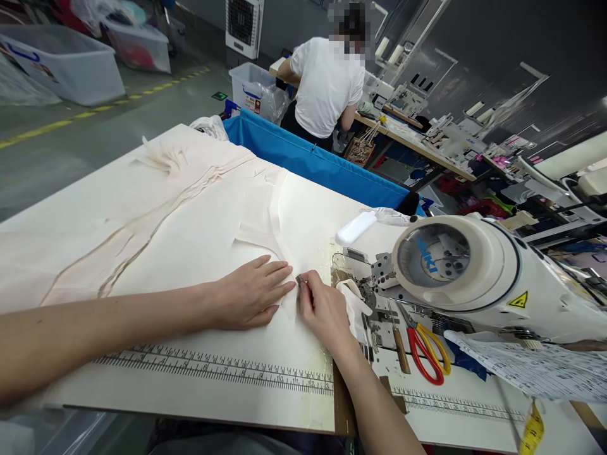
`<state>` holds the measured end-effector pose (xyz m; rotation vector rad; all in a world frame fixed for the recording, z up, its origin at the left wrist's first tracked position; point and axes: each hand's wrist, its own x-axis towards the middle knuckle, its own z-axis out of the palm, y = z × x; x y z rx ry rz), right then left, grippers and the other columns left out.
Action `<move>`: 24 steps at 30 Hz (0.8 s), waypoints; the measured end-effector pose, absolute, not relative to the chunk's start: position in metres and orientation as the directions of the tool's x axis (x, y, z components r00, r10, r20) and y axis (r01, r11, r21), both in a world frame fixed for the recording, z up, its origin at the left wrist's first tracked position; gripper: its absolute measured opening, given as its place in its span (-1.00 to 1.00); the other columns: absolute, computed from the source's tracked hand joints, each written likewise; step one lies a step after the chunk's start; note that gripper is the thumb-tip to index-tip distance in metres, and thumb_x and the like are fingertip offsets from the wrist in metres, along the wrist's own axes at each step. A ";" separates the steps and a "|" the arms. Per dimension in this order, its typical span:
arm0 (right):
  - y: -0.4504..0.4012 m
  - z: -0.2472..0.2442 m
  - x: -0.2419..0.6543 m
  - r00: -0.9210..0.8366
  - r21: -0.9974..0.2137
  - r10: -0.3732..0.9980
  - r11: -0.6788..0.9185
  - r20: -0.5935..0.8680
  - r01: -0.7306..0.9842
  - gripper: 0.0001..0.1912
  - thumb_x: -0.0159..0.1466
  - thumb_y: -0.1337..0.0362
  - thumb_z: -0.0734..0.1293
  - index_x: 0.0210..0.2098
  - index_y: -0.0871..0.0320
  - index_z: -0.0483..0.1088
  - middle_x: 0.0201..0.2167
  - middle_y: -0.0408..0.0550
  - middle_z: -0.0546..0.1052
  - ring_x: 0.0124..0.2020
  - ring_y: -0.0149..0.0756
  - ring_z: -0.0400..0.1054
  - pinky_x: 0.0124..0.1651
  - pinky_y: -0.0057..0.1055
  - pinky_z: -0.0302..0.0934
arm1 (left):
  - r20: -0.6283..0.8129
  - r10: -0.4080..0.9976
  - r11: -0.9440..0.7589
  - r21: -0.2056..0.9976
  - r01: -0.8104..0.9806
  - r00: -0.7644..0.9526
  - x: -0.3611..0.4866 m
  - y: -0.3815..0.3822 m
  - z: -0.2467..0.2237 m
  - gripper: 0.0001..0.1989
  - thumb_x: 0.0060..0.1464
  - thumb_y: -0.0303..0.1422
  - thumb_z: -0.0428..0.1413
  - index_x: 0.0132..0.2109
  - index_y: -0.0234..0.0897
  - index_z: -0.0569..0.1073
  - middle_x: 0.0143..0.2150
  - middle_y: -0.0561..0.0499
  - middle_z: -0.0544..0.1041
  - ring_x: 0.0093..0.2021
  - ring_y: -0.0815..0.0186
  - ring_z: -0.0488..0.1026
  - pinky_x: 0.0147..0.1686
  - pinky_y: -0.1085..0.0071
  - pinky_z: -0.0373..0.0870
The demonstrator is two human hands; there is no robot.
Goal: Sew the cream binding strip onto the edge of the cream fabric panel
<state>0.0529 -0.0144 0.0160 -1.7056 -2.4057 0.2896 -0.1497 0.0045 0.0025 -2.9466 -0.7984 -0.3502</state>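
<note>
A: Hand positions?
B: By the right hand (326, 309), a small metal tool (300, 279) is pinched; the left hand (253, 292) is laid flat beside it.
A: And the cream fabric (275, 213)?
B: Seen just beyond the left hand; best held smooth.

Workshop. Dark gray wall (294, 25), white air cooler (244, 25) at its foot. Gray-green floor (190, 95), dashed yellow line (85, 115). Clear plastic bin (90, 76) left. Rear counter (427, 150), wood-edged, sewing machines (446, 134) along it.
</note>
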 end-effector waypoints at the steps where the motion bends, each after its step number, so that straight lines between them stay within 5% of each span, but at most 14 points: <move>1: -0.016 0.017 0.054 -0.332 -0.251 0.943 0.327 0.022 0.911 -0.74 0.39 0.32 0.03 -0.13 0.16 0.31 -0.47 -0.09 0.55 -0.46 -0.21 0.47 -0.45 -0.40 -0.02 | 0.231 0.495 -0.860 -0.010 0.511 0.838 -0.150 0.004 0.003 -0.55 0.24 -0.26 -0.05 0.18 -0.39 0.38 0.22 -0.30 0.39 0.20 0.00 0.32 0.13 0.08 0.22; 7: -0.038 0.028 0.076 -0.334 -0.216 0.941 0.313 -0.065 0.925 -0.79 0.38 0.32 0.05 -0.25 0.11 0.28 -0.59 -0.19 0.45 -0.58 -0.27 0.36 -0.48 -0.43 -0.06 | 0.238 0.501 -0.855 -0.013 0.518 0.832 -0.149 0.001 0.002 -0.56 0.25 -0.28 -0.04 0.18 -0.40 0.37 0.22 -0.30 0.38 0.21 -0.01 0.32 0.11 0.08 0.23; 18: 0.008 0.035 0.041 -0.349 -0.152 0.929 0.329 -0.125 0.932 -0.87 0.38 0.41 0.12 -0.15 0.15 0.26 -0.49 -0.11 0.52 -0.49 -0.24 0.40 -0.49 -0.43 -0.15 | 0.248 0.581 -0.810 0.087 0.580 0.775 -0.155 0.017 -0.006 -0.54 0.32 -0.33 -0.18 0.25 -0.45 0.31 0.29 -0.20 0.35 0.31 0.13 0.24 0.29 0.11 0.05; 24: 0.026 0.038 0.048 -0.386 -0.198 0.919 0.365 -0.083 0.910 -0.84 0.42 0.38 0.08 -0.07 0.14 0.23 -0.41 -0.12 0.55 -0.37 -0.23 0.45 -0.39 -0.44 0.03 | 0.241 0.587 -0.805 0.069 0.590 0.773 -0.157 0.016 -0.010 -0.52 0.32 -0.30 -0.13 0.26 -0.45 0.31 0.30 -0.23 0.34 0.32 0.08 0.23 0.28 0.10 0.08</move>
